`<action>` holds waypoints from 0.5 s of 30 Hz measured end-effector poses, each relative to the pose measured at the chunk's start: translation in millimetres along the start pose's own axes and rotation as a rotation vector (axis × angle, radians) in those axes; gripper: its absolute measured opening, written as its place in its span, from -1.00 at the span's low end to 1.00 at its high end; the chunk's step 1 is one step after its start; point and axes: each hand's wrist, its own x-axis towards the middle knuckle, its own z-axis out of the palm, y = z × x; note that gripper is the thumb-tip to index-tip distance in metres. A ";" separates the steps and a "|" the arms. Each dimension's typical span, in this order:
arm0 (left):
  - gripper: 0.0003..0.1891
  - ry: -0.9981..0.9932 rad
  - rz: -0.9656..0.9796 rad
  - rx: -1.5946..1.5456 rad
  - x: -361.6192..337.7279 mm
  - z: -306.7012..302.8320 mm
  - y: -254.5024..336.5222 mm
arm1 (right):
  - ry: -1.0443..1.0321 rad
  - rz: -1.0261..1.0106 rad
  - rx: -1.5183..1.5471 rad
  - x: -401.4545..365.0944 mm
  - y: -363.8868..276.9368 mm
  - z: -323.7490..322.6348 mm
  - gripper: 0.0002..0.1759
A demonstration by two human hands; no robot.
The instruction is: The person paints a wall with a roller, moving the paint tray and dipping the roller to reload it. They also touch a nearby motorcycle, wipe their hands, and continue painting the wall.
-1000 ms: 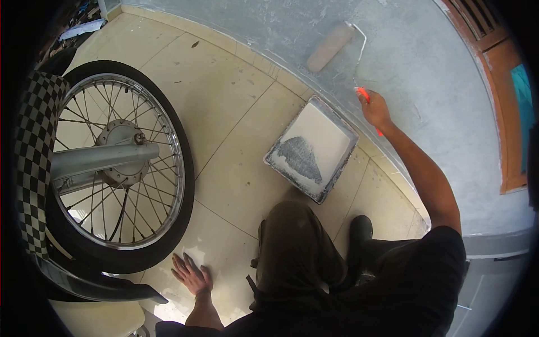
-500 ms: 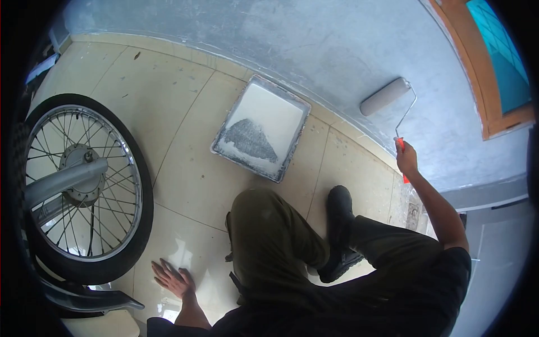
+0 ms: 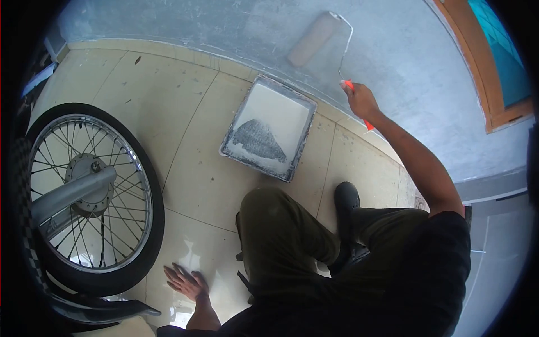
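My right hand (image 3: 361, 101) is closed around the orange handle of a paint roller (image 3: 315, 39). The roller's sleeve rests against the grey-blue wall (image 3: 236, 28), above the paint tray and slightly to its right. White paint fills much of the tray (image 3: 269, 128), and a dark textured patch shows in its lower part. My left hand (image 3: 187, 283) lies on the tiled floor with its fingers spread, holding nothing, to the right of the wheel's lower edge.
A spoked motorcycle wheel (image 3: 92, 196) with a black tyre stands at the left. An orange-framed window (image 3: 477, 62) is at the upper right. My bent knee (image 3: 272, 210) and dark shoe (image 3: 347, 205) are just below the tray on the tiles (image 3: 196, 194).
My right hand and the roller have moved left and up along the wall, with the arm reaching further. My left hand stays flat on the floor; the whole view has shifted slightly.
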 end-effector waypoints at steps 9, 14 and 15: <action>-0.17 -0.021 -0.003 -0.055 -1.4 -2.3 -2.2 | -0.044 -0.009 -0.187 9.5 12.8 -29.2 -0.20; -0.21 0.030 0.008 -0.046 -2.8 -0.4 -0.6 | -0.026 0.181 -0.258 -90.0 132.0 -86.9 -0.19; -0.22 0.048 0.015 -0.048 -3.8 2.5 -0.6 | 0.000 0.262 -0.296 -112.5 159.4 -96.5 -0.20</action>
